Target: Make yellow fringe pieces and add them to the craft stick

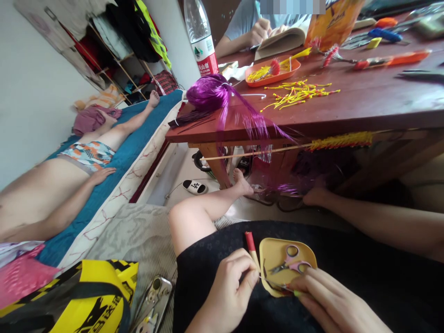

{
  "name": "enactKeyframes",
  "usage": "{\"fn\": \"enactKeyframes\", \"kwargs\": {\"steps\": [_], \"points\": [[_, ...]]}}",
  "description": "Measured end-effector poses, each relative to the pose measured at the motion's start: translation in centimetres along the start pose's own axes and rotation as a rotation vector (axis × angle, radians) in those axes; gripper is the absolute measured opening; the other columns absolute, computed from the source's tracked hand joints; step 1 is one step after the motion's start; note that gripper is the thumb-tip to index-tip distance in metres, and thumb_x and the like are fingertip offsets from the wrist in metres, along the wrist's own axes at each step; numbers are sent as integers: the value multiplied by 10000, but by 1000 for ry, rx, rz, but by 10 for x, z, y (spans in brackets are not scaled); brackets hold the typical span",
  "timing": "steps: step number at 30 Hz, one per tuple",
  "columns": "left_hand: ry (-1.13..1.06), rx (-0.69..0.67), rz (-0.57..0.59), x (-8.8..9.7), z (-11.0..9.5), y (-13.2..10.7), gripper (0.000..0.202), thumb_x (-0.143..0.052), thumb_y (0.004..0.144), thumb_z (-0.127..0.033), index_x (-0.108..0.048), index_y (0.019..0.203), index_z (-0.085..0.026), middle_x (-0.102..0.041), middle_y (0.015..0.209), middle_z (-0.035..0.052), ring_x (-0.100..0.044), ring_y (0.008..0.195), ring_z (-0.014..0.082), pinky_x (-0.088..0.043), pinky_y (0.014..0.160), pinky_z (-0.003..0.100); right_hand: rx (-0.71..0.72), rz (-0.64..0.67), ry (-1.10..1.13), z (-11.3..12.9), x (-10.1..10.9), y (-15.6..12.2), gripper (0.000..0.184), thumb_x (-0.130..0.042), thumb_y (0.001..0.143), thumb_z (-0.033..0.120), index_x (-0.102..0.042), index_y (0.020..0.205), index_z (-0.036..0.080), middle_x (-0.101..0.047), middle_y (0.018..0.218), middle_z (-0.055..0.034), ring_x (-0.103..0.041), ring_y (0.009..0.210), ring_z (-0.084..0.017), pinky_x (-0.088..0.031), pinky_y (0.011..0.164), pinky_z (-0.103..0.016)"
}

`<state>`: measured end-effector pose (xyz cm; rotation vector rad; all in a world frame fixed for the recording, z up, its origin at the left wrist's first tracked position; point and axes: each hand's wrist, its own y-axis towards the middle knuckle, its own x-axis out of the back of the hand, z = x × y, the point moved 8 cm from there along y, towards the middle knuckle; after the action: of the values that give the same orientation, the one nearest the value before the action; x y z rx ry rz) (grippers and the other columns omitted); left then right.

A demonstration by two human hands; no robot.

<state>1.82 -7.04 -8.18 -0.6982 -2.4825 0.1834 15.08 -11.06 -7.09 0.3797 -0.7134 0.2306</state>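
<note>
My left hand [236, 280] is closed in a pinch over my lap, round a pale stick with a red end [249, 241] that sticks up past the fingers. A tiny white bit shows at its fingertips. My right hand [329, 296] is closed on a thin pointed metal tool [275, 283], its tip aimed at the left fingers; the grip hides most of it, and a small green part shows below. Between the hands, a yellow tray [274, 245] rests on the black cloth over my lap. Small pink-handled scissors [289, 264] lie in it.
Ahead stands a dark red table [364, 99] with purple strands [208, 92], yellow stems [298, 95], an orange dish [294, 69] and a bottle [204, 46]. Another person's hands [262, 32] hold a book there. To the left, a person lies on a bed [138, 134]. A phone [154, 300] lies beside me.
</note>
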Motion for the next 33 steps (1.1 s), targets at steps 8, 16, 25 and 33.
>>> {"fn": "enactKeyframes", "kwargs": {"steps": [8, 16, 25, 33], "points": [[-424, 177, -54, 4, 32, 5, 279, -479, 820, -324, -479, 600, -152, -398, 604, -20, -359, 596, 115, -283, 584, 229, 13, -46, -102, -13, 5, -1, 243, -364, 854, 143, -576, 931, 234, -631, 856, -35, -623, 761, -165, -530, 654, -237], [-924, 251, -56, -16, 34, 5, 226, -566, 752, -274, -488, 593, -134, -404, 586, -11, -347, 573, 102, -279, 576, 231, -108, 121, -357, -71, -63, -20, 311, -403, 730, 60, -630, 900, 189, -632, 875, -80, -593, 758, -212, -500, 620, -317], [-497, 138, 41, -14, 11, 6, 275, -482, 824, -346, -512, 631, -153, -519, 816, 47, -452, 752, 150, -336, 705, 240, 46, -101, -406, -2, -16, 14, 313, -299, 808, 88, -560, 981, 86, -644, 827, -131, -625, 747, -238, -520, 556, -331], [-426, 170, 33, -19, 5, 3, 280, -467, 831, -355, -494, 634, -158, -469, 603, -9, -436, 610, 121, -348, 620, 218, -21, -109, -138, 1, -18, 13, 240, -336, 835, 126, -521, 982, 167, -620, 788, -61, -609, 677, -189, -494, 558, -275]]}}
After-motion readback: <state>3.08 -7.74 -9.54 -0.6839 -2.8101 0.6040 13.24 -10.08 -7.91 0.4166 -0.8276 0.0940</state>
